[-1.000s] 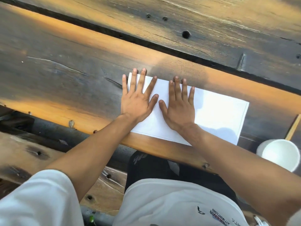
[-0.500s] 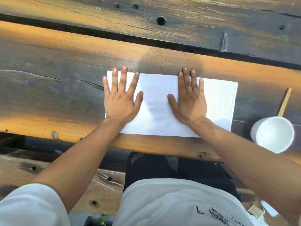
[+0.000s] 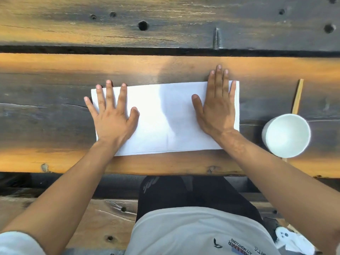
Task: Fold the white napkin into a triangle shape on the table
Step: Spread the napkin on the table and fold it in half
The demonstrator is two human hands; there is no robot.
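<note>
The white napkin [image 3: 165, 116] lies flat on the table [image 3: 55, 111], long axis left-right, with the left hand [image 3: 112, 116] and right hand [image 3: 217, 109] spread flat on its ends, gripping nothing.

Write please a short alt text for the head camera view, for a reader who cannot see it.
Two bare hands press flat on a white napkin, a rectangle on a dark wooden table: left hand at its left end, right hand at its right. A white cup stands further right.
</note>
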